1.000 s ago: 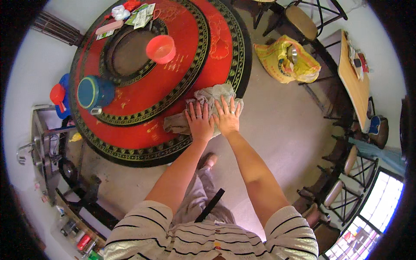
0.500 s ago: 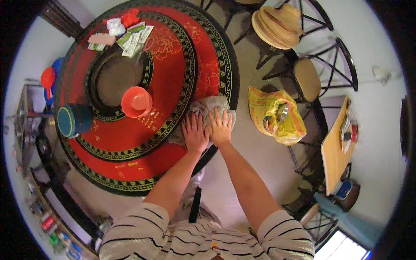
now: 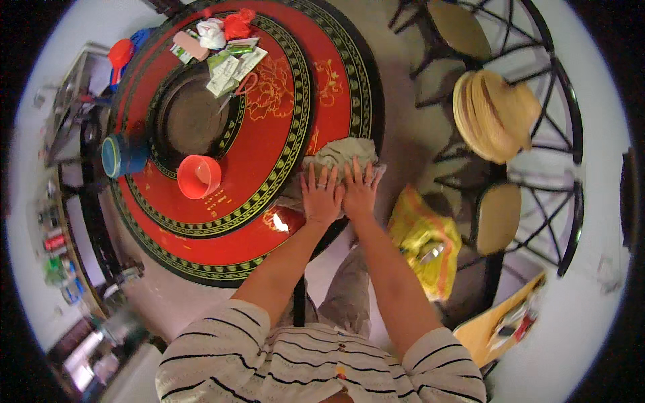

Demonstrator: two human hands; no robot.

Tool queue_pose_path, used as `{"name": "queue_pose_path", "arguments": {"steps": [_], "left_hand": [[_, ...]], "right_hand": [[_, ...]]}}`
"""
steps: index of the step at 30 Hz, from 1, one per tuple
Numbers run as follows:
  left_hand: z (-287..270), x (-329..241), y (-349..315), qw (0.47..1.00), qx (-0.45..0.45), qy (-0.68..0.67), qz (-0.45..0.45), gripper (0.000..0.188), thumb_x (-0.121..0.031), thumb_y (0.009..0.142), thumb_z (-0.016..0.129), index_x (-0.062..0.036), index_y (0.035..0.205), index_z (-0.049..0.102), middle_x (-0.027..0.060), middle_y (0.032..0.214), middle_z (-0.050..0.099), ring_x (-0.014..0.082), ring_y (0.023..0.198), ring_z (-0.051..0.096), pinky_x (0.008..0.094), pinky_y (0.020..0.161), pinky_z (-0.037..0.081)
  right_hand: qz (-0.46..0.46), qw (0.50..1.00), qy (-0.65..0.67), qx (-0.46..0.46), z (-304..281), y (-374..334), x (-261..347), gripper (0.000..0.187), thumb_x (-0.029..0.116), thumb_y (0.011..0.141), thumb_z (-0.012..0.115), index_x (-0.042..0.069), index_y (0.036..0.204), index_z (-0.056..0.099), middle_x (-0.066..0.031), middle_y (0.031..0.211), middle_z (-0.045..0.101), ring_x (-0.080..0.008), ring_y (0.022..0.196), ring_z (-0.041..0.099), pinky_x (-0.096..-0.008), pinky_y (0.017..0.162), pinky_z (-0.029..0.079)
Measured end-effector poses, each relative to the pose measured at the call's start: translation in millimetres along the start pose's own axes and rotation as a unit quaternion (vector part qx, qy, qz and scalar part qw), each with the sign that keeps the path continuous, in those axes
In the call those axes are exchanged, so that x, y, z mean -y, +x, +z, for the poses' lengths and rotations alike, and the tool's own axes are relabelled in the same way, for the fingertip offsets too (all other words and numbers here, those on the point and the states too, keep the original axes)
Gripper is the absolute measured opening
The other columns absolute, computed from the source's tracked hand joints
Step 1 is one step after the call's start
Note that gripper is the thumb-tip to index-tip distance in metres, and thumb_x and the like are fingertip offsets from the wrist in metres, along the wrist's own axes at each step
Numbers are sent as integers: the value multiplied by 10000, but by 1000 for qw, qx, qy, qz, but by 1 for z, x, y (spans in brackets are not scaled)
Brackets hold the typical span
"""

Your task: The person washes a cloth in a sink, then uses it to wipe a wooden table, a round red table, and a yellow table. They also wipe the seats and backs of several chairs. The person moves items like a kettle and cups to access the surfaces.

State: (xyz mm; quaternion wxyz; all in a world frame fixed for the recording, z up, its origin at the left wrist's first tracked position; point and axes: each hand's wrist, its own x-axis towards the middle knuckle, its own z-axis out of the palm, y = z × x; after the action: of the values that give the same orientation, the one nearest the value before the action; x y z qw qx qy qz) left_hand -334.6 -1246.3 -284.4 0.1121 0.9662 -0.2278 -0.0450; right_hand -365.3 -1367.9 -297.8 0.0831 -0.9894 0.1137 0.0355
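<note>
Both hands press flat on a crumpled grey cloth (image 3: 348,152) lying on the outer rim of a round red table (image 3: 245,250) with black and gold patterned bands. My left hand (image 3: 322,199) has its fingers stretched out over the cloth. Beside it, almost touching at the thumbs, my right hand (image 3: 360,191) lies with fingers spread on the same cloth. Part of the cloth is hidden under the palms. On the raised turntable, left of my hands, stands a red bowl (image 3: 199,177).
A blue container (image 3: 125,156) stands left of the bowl. Scissors (image 3: 246,84), paper packets (image 3: 232,70) and plastic bags (image 3: 238,25) lie on the turntable's far side. Right of the table are a yellow sack (image 3: 424,248), a stool (image 3: 498,218) and a stack of woven hats (image 3: 494,115).
The view has turned and shifted, so the table and chairs sit differently in it. Both hands remain flat on the cloth, still at the table's rim.
</note>
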Motion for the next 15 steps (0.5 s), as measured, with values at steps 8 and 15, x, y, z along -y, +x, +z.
{"name": "queue_pose_path", "arguments": {"steps": [8,15], "left_hand": [[8,-45,91,992,-64,-35,-103,521,-352,986,400,-144,1462,431,103,1522,371,380,1463,194,576,1185,88],[8,-67,206,976,-104,-39,-185,525,-321,972,458,-122,1456,422,130,1489,406,395,1438,255,588,1170,153]], "right_hand": [[-123,991,17,-49,-19,104,-58,512,315,941,545,178,1429,473,-23,1591,278,-345,1447,257,-600,1185,130],[-213,976,11,-53,-35,230,-96,515,263,903,584,158,1401,505,-38,1559,340,-360,1428,290,-604,1165,175]]}}
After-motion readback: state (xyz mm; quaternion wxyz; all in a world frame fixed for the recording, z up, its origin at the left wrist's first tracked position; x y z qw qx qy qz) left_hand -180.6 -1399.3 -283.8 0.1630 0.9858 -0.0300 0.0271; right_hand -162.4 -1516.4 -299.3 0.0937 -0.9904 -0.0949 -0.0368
